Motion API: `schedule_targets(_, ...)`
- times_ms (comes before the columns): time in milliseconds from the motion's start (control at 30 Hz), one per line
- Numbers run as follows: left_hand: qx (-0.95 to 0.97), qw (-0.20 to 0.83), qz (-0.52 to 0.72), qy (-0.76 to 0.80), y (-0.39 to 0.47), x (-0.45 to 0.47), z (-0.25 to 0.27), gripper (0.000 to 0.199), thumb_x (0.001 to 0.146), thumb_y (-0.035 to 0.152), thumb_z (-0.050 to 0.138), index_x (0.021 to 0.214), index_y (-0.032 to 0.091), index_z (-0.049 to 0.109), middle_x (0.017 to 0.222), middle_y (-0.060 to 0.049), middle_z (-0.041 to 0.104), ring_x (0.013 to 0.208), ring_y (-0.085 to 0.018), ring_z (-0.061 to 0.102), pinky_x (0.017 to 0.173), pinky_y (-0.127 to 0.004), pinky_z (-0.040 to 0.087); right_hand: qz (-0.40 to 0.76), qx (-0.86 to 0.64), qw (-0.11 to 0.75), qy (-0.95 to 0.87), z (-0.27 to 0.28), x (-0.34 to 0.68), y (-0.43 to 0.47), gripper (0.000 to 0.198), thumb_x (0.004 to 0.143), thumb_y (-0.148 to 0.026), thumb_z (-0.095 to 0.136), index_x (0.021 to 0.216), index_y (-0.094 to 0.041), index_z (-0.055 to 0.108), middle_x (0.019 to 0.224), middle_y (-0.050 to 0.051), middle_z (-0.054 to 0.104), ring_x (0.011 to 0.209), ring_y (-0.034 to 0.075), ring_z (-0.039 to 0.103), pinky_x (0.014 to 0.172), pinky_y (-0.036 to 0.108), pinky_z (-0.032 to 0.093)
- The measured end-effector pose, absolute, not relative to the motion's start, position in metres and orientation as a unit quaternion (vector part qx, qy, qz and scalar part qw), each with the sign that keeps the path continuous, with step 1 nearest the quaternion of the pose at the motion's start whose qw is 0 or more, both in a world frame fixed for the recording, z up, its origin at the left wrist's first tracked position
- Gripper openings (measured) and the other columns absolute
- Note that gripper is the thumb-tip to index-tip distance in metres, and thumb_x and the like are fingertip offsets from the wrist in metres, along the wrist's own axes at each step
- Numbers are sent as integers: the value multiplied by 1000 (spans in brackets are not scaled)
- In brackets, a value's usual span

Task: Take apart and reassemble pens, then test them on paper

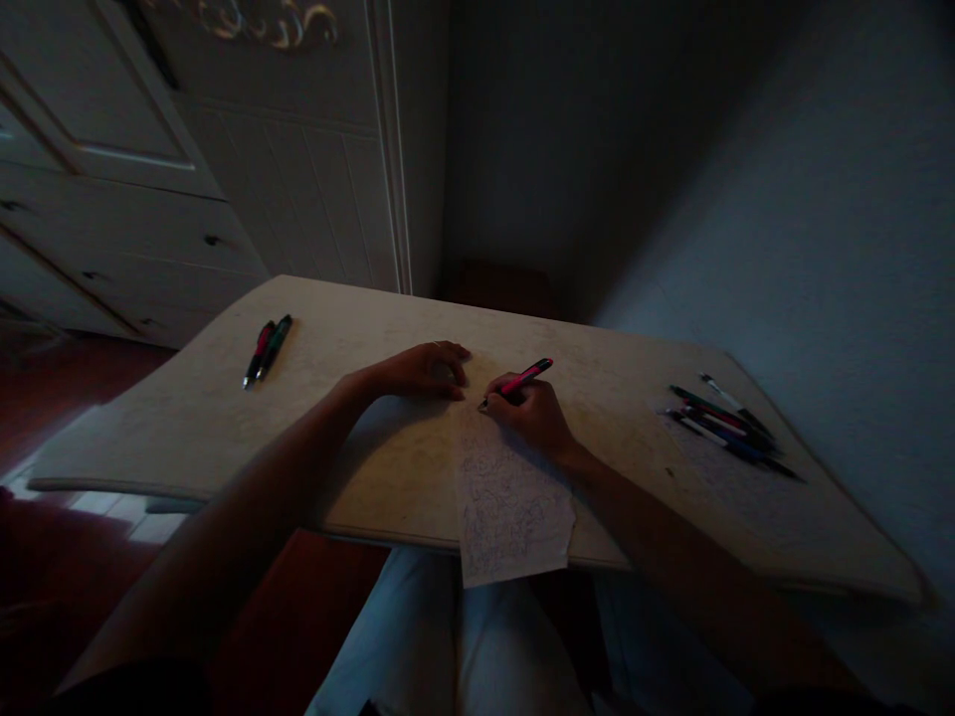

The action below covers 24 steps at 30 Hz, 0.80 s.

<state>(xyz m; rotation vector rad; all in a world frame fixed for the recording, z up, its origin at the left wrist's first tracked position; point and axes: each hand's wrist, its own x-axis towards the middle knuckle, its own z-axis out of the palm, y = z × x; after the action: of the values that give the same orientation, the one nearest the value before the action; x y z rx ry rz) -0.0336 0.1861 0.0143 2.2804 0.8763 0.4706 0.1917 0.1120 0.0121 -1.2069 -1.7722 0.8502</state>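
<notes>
My right hand (531,416) is closed around a pink and black pen (526,377). The pen leans to the right, its tip at the upper part of a sheet of paper (514,502) covered in dark scribbled marks. The sheet's lower end hangs over the table's near edge, above my legs. To the left of the sheet's top, my left hand (429,370) lies on the table with curved fingers and a gap between thumb and fingers. It holds nothing, and its fingertips are close to the paper's upper left corner.
The pale, stained table (373,457) spans the view. Two pens (269,350) lie together at its left. Several pens (727,423) rest at the right, on or beside another marked sheet (716,477). A wall (836,199) borders the right side; a cabinet (313,189) stands behind.
</notes>
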Motion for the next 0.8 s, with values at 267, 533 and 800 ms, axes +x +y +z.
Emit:
schedule_targets(267, 869, 319, 182, 332, 187, -33, 13, 25, 76, 40, 74, 92, 21, 72, 141, -9, 54, 135, -24, 45, 114, -40, 32, 347, -452, 392, -722, 13, 192, 112, 13, 73, -29, 62, 69, -17, 65, 64, 1, 62, 60, 13, 54, 59, 27, 43)
schedule_targets(533, 869, 315, 173, 340, 185, -33, 16, 28, 78, 44, 72, 94, 21, 72, 143, -8, 53, 136, -25, 44, 114, -39, 31, 379, -468, 390, -697, 13, 190, 110, 14, 72, -30, 61, 71, -16, 66, 61, 0, 60, 56, 13, 52, 54, 25, 41)
schedule_targets(800, 870, 322, 175, 331, 186, -34, 15, 20, 78, 39, 72, 85, 20, 72, 143, -7, 53, 135, -25, 45, 113, -39, 32, 355, -486, 410, -685, 10, 193, 116, 11, 71, -28, 59, 69, -18, 62, 65, 2, 62, 61, 15, 57, 57, 26, 44)
